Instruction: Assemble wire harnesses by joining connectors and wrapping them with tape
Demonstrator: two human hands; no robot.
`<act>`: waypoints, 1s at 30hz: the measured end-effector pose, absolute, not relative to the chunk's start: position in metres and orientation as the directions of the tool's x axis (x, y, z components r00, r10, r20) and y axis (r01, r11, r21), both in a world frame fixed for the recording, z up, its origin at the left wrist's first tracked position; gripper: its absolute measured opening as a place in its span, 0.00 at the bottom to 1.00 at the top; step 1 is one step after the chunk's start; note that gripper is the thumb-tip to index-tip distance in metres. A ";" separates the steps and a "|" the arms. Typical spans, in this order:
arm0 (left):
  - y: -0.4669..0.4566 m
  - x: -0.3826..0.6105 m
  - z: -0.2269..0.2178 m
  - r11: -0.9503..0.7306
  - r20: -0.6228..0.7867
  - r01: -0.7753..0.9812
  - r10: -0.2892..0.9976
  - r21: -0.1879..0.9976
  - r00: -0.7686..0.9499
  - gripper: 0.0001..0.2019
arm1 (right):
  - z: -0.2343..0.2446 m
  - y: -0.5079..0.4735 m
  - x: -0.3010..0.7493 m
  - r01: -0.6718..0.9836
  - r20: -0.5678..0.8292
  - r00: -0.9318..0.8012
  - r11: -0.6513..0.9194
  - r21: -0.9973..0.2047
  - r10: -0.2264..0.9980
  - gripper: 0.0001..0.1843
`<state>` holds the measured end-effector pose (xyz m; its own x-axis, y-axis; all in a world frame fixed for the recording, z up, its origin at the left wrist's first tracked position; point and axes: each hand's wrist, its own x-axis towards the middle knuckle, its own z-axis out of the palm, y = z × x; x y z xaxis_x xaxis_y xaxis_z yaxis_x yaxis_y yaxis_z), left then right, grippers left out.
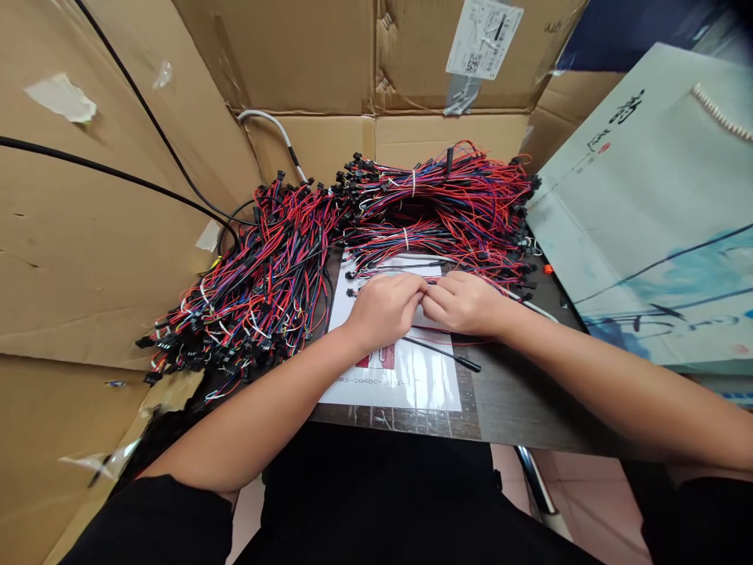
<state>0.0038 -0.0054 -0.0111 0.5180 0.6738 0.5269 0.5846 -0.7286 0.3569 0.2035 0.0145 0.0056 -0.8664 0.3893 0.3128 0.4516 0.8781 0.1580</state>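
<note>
Brown cardboard walls [318, 55] stand behind and to the left, enclosing a dark worktop [523, 392]. A big pale paper bag [664, 196] with blue markings and a rope handle leans at the right. On the left of the worktop lies a broad heap of wires [288, 259], red, blue and black, with black plugs crowded at its near end. At the back, beside the heap, wire bundles [447, 184] lie sideways, gathered by white ties.

Nearer the front is a printed white sheet [353, 392], bearing a red picture that the left forearm partly covers. Above this sheet, the left hand [385, 308] and the right hand [463, 302] meet knuckle to knuckle, just in front of the bundles. The fingers of both are curled, their tips pressed together; what sits between them is hidden, so I cannot tell which piece they pinch.

Behind the right hand, a pale cord [538, 309] slants out to the right. Below the hands, a thin black cord [438, 349] with a thicker end crosses the sheet's right edge. A small black plug [351, 293] lies just left of the left hand, and an orange bit [548, 269] sits near the bag.
</note>
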 end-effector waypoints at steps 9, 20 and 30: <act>-0.002 -0.005 -0.013 -0.713 0.472 0.550 0.701 0.436 0.535 0.26 | -0.002 0.007 0.208 0.569 0.374 -0.769 0.822 0.030 0.518 0.15; 0.002 -0.006 -0.015 -0.778 0.469 0.586 0.614 0.225 0.635 0.08 | -0.015 0.003 0.209 0.478 0.399 -0.849 0.826 0.299 0.347 0.17; 0.001 -0.006 0.001 -0.797 0.688 0.575 0.314 -0.183 0.655 0.07 | -0.003 -0.031 0.209 0.303 0.455 -0.877 0.913 0.273 0.154 0.13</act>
<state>-0.0057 0.0007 0.0008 0.6545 0.3143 0.6876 0.5752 -0.7972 -0.1831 0.2088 -0.0312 -0.0027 -0.8769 0.1544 0.4551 0.3025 0.9132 0.2731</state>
